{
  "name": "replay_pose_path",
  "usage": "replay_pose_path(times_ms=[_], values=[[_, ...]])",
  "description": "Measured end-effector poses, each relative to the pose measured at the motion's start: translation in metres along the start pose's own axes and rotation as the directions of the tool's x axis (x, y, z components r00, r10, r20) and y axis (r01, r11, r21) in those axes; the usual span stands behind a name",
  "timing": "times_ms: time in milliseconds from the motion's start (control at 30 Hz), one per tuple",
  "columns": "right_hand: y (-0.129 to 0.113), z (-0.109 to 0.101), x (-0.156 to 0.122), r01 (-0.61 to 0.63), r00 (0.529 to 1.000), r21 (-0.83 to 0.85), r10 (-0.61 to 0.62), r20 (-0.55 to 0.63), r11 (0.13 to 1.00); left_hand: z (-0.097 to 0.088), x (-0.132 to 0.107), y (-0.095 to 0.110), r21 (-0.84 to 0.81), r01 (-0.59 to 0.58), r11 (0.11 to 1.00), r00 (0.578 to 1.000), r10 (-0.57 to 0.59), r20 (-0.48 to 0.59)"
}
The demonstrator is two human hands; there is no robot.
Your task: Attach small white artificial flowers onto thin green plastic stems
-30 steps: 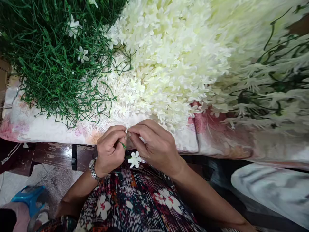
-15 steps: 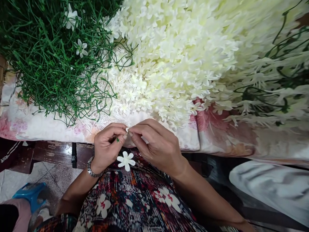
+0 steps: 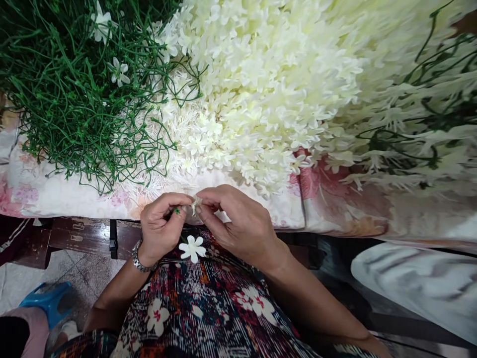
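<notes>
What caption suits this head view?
Left hand and right hand pinch a white blossom before heaped flowers and green stems.

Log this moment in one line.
left hand pinches thin green plastic stem | right hand pinches small white plastic floret | below hands: white five-petal fabric flower

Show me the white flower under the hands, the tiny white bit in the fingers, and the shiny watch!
white flower (image 3: 192,248), head view, on its centre.
white bit (image 3: 194,204), head view, on the part that shows.
watch (image 3: 138,260), head view, on its metal band at the wrist.
</notes>
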State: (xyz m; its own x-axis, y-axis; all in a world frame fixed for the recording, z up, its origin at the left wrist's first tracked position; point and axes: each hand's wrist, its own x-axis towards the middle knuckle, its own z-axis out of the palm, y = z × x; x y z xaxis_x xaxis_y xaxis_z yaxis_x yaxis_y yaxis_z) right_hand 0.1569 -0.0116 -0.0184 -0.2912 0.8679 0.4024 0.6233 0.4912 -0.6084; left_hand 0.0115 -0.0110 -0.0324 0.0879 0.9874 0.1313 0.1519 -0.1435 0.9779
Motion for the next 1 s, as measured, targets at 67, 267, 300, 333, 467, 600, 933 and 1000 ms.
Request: replay_pose_path(times_ms=[67,267,300,333,467,600,933,1000], values=[[0.0003,0.0006,-0.0001,-0.007,1.0,0.03,0.007,-0.011,1.0,0.0016,0.0003,-0.0012,-0.006,0.013,1.0,1.0,-0.013,-0.01],[0.0035,0.0038,0.0003,-0.036,0.998,0.114,0.041,-0.044,0.993,0.0048,0.001,-0.0024,0.027,-0.031,0.999,0.999,0.031,0.013],[0.0044,0.0042,-0.0001,-0.037,0.998,0.116,0.042,-0.043,0.993,0.005,0.0009,-0.0027,0.027,-0.039,0.999,0.999,0.038,0.02],[0.0054,0.0042,-0.0008,-0.039,0.998,0.12,0.043,-0.034,0.992,0.0052,0.0007,-0.0029,0.019,-0.038,0.999,0.999,0.038,0.026],[0.0081,0.0021,-0.0033,-0.054,0.998,0.167,0.047,0.045,0.985,0.0052,0.0004,-0.004,-0.063,0.024,0.998,1.0,-0.025,-0.011],[0.0086,0.001,-0.003,-0.057,0.995,0.193,0.04,0.089,0.979,0.0057,0.0009,-0.0029,-0.095,0.071,0.993,0.993,-0.08,-0.092],[0.0065,0.0032,-0.0036,-0.12,0.991,0.249,0.103,0.08,0.961,0.0102,-0.0052,-0.0012,0.003,-0.003,1.0,0.995,0.003,-0.104],[0.0057,0.0023,-0.0047,-0.168,0.985,0.251,0.152,0.081,0.953,0.0105,-0.0057,-0.0021,0.008,0.001,1.0,0.995,0.0,-0.097]])
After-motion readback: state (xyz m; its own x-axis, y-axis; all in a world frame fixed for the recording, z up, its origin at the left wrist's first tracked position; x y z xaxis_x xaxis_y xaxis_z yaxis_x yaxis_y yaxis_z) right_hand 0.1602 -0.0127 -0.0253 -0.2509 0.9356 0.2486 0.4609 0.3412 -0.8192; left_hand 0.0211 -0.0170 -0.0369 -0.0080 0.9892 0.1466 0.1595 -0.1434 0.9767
